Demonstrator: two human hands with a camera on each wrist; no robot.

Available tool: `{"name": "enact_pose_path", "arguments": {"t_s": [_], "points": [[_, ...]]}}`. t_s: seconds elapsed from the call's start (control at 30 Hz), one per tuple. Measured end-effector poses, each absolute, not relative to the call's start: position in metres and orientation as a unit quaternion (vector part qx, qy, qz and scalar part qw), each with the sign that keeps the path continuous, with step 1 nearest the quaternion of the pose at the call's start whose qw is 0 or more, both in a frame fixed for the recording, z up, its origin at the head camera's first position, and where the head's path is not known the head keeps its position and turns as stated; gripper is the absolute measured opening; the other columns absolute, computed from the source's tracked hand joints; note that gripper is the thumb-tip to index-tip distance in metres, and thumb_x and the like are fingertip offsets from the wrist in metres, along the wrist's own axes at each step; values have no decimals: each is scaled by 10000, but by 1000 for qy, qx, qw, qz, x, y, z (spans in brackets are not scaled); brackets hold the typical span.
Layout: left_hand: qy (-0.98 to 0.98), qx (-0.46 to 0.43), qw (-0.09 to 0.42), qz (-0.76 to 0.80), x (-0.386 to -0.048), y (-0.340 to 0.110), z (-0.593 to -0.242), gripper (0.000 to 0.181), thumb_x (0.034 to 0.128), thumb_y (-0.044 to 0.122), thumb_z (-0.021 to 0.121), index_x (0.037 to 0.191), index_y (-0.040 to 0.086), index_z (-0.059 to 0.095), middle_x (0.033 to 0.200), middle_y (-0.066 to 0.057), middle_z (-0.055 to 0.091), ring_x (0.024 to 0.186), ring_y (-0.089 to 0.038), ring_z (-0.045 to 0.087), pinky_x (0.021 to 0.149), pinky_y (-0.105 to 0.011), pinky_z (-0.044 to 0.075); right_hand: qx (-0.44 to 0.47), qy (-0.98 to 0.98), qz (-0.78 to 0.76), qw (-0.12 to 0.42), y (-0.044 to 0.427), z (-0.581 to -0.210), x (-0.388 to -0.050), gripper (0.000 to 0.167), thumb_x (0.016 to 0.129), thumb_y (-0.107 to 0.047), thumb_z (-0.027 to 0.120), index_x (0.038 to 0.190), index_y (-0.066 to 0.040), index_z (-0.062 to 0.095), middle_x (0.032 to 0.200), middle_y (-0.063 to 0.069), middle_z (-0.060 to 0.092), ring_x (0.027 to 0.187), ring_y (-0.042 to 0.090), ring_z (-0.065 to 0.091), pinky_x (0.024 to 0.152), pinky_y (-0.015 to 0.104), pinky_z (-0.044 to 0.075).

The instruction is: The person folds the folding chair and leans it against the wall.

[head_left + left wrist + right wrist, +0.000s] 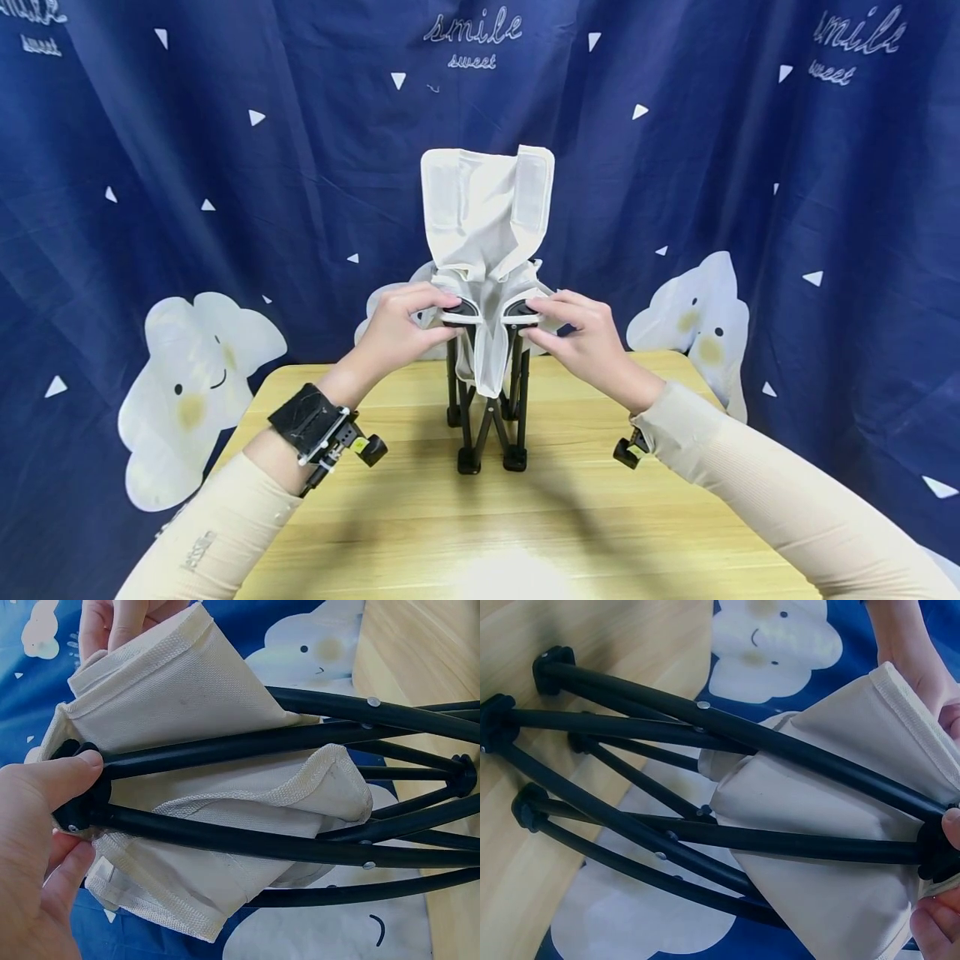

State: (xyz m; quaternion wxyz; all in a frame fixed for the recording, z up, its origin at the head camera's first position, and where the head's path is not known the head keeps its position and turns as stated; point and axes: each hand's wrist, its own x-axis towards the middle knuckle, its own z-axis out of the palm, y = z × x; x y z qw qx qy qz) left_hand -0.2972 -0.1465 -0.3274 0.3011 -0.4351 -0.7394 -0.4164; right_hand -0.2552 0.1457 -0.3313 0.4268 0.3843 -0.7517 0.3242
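A partly folded frame with cream fabric (pixel 487 204) and crossed black tube legs (pixel 467 425), like a small folding stool, stands upright on the table. My left hand (pixel 401 325) pinches its near left black corner joint (pixel 94 799), thumb and fingers on opposite sides. Across a narrow gap, my right hand (pixel 588 333) pinches the matching right corner joint (pixel 937 847) the same way. Between the hands the fabric sags in a fold, and behind them a wide flap rises. Riveted leg crossings (pixel 703 705) show in both wrist views.
The wooden table (pixel 352 500) carries the frame near its far edge. Behind it hangs a dark blue curtain (pixel 322 125) with white clouds and triangles. A strapped camera mount (pixel 337 442) sits on the left wrist, another small camera (pixel 632 450) below the right.
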Motion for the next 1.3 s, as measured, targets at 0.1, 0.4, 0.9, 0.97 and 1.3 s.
{"name": "enact_pose_path", "arguments": {"t_s": [0.1,0.4,0.9,0.97,1.3], "points": [[-739,-433,299,-420,-297,-145,-327,321,752,-57,956,1044,12,844,1053,-145,831,1021,-329,779,996,-211,575,386,-751,323,428,145,-330,-255,355,735,56,959,1066,25,834,936,179,798,756,285,717,674,378,577],[-739,-436,293,-422,-296,-141,-324,326,748,-52,960,1045,10,841,1072,-151,828,1045,-331,776,1005,-227,580,384,-752,325,426,145,-329,-256,348,745,65,950,1070,26,832,960,187,803,779,300,727,643,390,565],[-738,-438,292,-422,-297,-134,-324,338,735,-47,971,1041,10,842,1086,-161,828,1044,-331,782,988,-246,591,378,-755,326,426,145,-331,-256,359,749,67,949,1084,12,835,967,176,804,804,305,744,664,381,565],[-737,-439,293,-424,-297,-134,-324,335,736,-45,971,1040,13,843,1083,-158,829,1045,-333,782,992,-261,595,376,-755,326,426,145,-331,-255,358,750,61,951,1085,10,835,969,173,805,813,302,746,680,361,561],[-733,-442,292,-427,-298,-130,-323,338,739,-47,966,1049,2,839,1100,-172,826,1058,-346,779,1008,-262,588,374,-755,325,429,143,-329,-253,344,756,25,958,1077,6,837,963,175,801,784,299,726,669,320,531]]}}
